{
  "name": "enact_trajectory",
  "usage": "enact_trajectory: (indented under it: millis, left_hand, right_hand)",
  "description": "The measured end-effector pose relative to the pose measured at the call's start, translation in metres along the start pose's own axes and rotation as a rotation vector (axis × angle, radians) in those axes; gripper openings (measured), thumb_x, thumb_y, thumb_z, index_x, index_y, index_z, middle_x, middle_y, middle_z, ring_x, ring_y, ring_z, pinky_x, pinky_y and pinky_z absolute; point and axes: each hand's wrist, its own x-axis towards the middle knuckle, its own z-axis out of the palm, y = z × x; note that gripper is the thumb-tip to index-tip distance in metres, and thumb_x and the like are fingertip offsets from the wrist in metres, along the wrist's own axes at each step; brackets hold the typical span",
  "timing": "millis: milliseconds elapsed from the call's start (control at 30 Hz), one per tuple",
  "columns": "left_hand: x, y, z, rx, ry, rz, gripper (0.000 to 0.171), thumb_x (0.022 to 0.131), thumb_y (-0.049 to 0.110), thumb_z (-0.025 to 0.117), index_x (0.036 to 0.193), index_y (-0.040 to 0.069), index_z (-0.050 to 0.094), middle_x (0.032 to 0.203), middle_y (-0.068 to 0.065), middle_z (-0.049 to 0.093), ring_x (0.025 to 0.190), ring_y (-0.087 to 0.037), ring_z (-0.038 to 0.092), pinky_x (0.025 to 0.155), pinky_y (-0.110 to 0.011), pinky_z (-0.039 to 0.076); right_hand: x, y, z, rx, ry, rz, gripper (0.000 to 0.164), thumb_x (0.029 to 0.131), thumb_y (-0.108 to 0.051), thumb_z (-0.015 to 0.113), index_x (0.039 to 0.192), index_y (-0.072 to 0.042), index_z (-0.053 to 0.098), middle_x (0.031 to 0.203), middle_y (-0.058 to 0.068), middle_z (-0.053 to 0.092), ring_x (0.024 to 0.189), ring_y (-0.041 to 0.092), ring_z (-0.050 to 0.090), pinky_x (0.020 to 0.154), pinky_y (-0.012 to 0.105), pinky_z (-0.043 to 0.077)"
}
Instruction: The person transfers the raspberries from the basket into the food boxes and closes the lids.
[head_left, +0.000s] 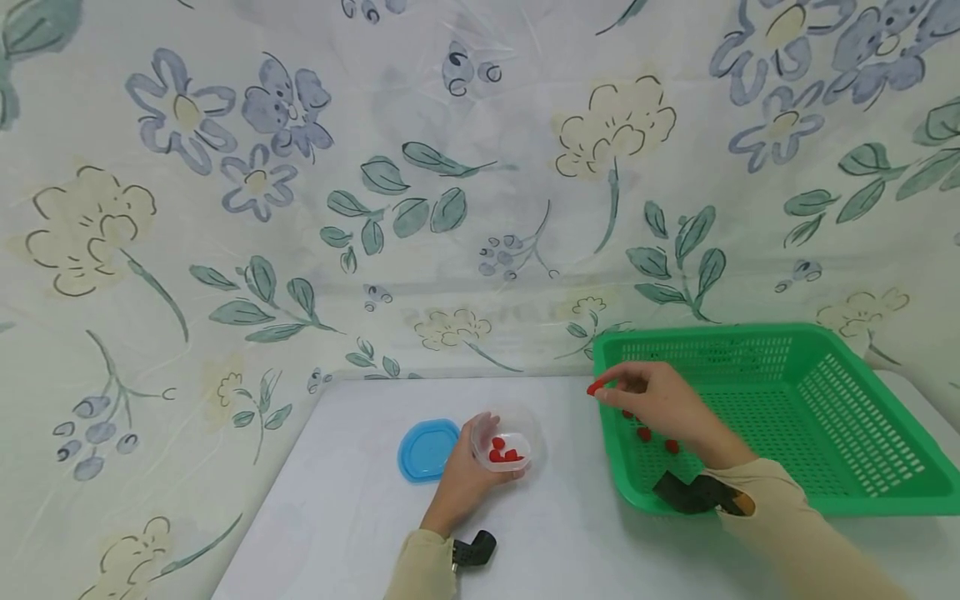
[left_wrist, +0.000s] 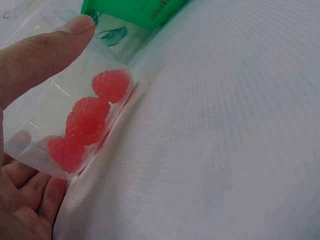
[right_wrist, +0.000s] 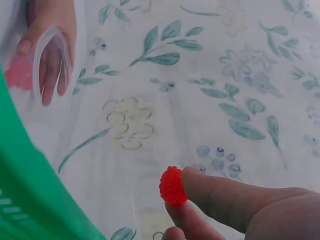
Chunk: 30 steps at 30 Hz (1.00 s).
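Between thumb and fingertips my right hand (head_left: 663, 404) pinches a red raspberry (right_wrist: 172, 186), held over the left rim of the green basket (head_left: 618, 467). A few more raspberries (head_left: 644, 434) lie in the basket beneath that hand. My left hand (head_left: 468, 475) grips a clear plastic container (head_left: 525, 425) from its left side, thumb and fingers curled round the wall. Several raspberries (left_wrist: 85, 120) rest at the bottom of this container, which stands on the white table. In the right wrist view the container's open rim (right_wrist: 37, 65) shows beyond the basket edge.
A blue lid (head_left: 429, 451) lies on the white table (head_left: 322, 500), just left of the container. The basket's slotted walls rise at the table's right side. Behind the table hangs a flower-patterned cloth (head_left: 450, 208).
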Motion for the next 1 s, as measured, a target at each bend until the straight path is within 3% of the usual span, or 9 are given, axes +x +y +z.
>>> enact_trajectory:
  millis: [100,333,1000]
  left_hand:
    - [0.000,0.001,0.000,-0.005,0.000,0.001,0.097,0.072,0.032,0.092,0.151,0.016,0.037,0.149,-0.003,0.051,0.141,-0.030,0.041,0.112,-0.055,0.038]
    - [0.000,0.001,0.000,-0.003,0.003,-0.006,0.098,0.072,0.033,0.092,0.151,0.016,0.036,0.149,-0.003,0.051,0.140,-0.030,0.041,0.111,-0.056,0.039]
    - [0.002,0.000,0.001,0.003,0.007,-0.006,0.099,0.072,0.039,0.091,0.151,0.016,0.036,0.148,-0.004,0.051,0.138,-0.031,0.043,0.108,-0.056,0.042]
  right_hand:
    - [-0.001,0.000,0.008,0.007,0.016,0.003,0.024,0.093,-0.030,0.072,0.112,-0.015,0.074,0.087,0.011,0.060,0.052,0.018,0.044,0.047,0.029,0.040]
    - [-0.003,-0.005,0.032,-0.057,0.098,-0.064,0.019,0.092,-0.026,0.074,0.106,-0.013,0.076,0.089,0.005,0.059,0.076,0.021,0.050,0.050,0.028,0.036]
    - [0.001,-0.013,0.091,-0.117,0.258,-0.118,0.014,0.089,-0.019,0.077,0.101,-0.012,0.076,0.082,0.001,0.057,0.073,0.018,0.049,0.053,0.027,0.042]
